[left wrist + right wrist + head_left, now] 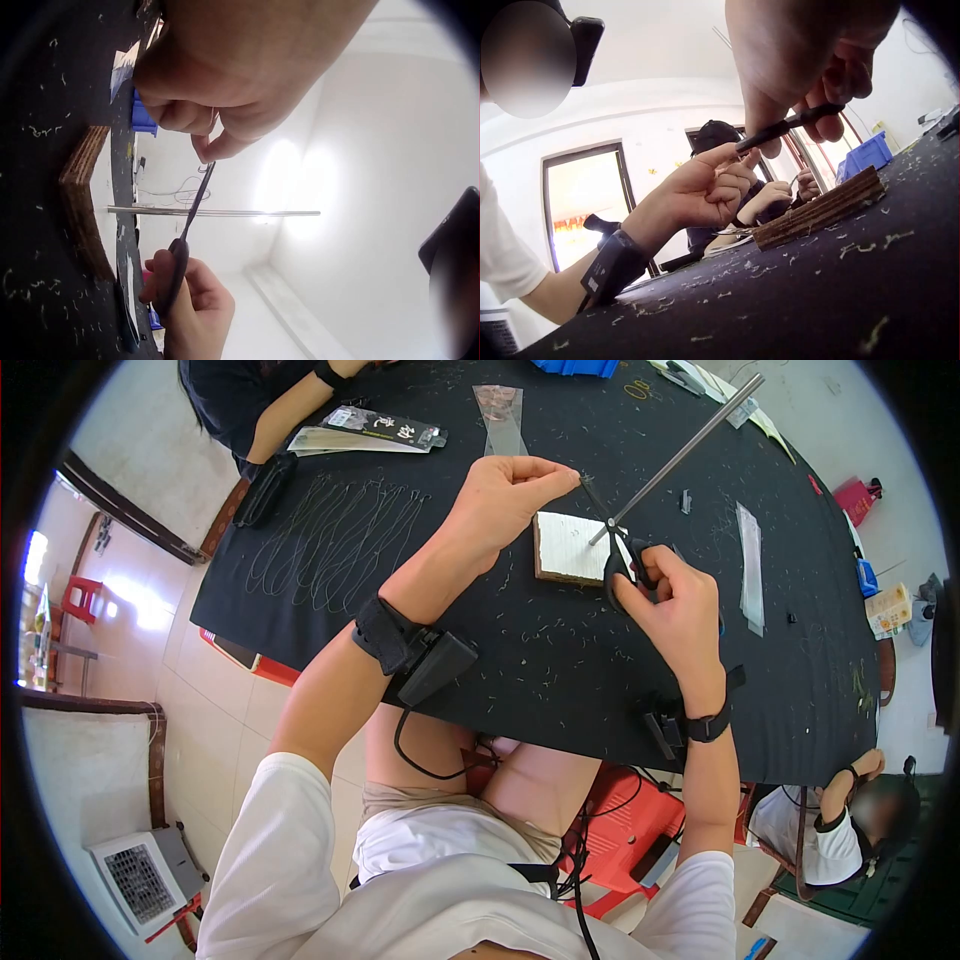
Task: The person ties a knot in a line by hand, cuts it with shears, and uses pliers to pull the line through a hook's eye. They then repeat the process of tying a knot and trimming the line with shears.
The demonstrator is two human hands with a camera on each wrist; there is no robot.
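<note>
My right hand [675,605] grips black-handled scissors [614,568], fingers through the handle loops. Their blades point up and left, the tips right at the fingertips of my left hand [495,505]. Thumb and forefinger of the left hand pinch a tiny thin strand, whose small curved end [201,169] shows beside the blade tips in the left wrist view. Below the scissors lies a block with a white top [570,545] and brown layered sides [821,210]. From it rises an upright metal rod [690,448].
Several thin looped strands [335,545] lie on the black cloth at left, by a printed packet [385,428]. Clear plastic sleeves [750,565] lie at right and at the back. Small clippings are scattered about. Another person's arm [290,420] rests across the table.
</note>
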